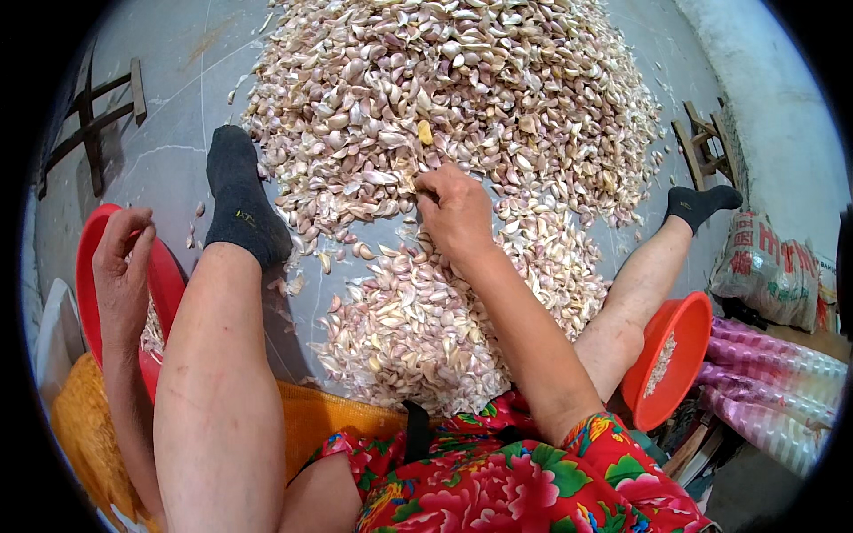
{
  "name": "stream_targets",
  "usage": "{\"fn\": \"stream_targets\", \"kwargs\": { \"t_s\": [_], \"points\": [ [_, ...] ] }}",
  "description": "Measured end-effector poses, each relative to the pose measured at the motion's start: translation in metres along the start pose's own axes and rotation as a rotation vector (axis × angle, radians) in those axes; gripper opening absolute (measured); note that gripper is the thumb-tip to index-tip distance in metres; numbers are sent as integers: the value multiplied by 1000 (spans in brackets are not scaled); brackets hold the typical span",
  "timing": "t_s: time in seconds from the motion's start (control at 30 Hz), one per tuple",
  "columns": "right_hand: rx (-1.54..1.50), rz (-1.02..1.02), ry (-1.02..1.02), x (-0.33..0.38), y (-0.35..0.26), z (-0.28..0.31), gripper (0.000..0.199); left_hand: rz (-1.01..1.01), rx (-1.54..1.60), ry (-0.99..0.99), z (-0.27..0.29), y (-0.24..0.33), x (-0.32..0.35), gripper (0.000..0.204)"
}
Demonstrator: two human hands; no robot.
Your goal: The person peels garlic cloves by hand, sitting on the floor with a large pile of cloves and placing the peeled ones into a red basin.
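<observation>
A big heap of garlic cloves (pixel 462 89) in papery pinkish skins covers the floor ahead. Closer in, between my legs, lies a smaller pile of cloves (pixel 418 329). My right hand (pixel 455 213) is at the heap's near edge, fingers curled and pressed together; what they pinch is hidden. To the left, my left hand (pixel 123 258) is raised over a red basin (pixel 91 258), fingers bent but apart, with nothing visible in them. Part of the basin's contents, pale cloves or skins, shows between my forearm and my leg.
An orange basin (pixel 693 355) with small whitish bits inside is by my right leg. My legs in dark socks (pixel 240 195) flank the piles. Wooden stool frames (pixel 89 124) lie on both sides. A printed sack (pixel 769 266) and pink-striped plastic (pixel 773 373) are at right.
</observation>
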State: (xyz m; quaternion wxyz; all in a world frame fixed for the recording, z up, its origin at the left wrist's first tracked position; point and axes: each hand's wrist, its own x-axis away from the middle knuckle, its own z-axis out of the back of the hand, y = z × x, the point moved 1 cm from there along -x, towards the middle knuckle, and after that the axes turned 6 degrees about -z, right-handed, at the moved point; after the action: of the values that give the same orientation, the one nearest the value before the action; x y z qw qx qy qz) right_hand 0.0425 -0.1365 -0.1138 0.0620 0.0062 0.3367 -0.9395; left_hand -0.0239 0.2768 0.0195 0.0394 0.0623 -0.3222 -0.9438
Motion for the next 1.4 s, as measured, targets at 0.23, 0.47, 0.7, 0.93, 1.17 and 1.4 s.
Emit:
{"fn": "stream_targets", "kwargs": {
  "t_s": [0.23, 0.47, 0.7, 0.93, 1.17, 1.4],
  "points": [
    [124, -149, -283, 1, -19, 34, 15, -191, 199, -215, -28, 83, -13, 10],
    [95, 197, -36, 0, -16, 16, 55, 73, 437, -835, -88, 89, -33, 9],
    [291, 220, -340, 66, -13, 15, 70, 76, 419, -938, -95, 78, -38, 10],
    [322, 227, -552, 120, -13, 57, 63, 64, 445, -908, -95, 83, -37, 5],
    [292, 243, -666, 140, -21, 91, 46, 50, 355, -973, -97, 83, -43, 10],
    [-5, 49, -466, 91, -8, 96, 17, 66, 345, -981, -98, 82, -42, 11]
  ]
}}
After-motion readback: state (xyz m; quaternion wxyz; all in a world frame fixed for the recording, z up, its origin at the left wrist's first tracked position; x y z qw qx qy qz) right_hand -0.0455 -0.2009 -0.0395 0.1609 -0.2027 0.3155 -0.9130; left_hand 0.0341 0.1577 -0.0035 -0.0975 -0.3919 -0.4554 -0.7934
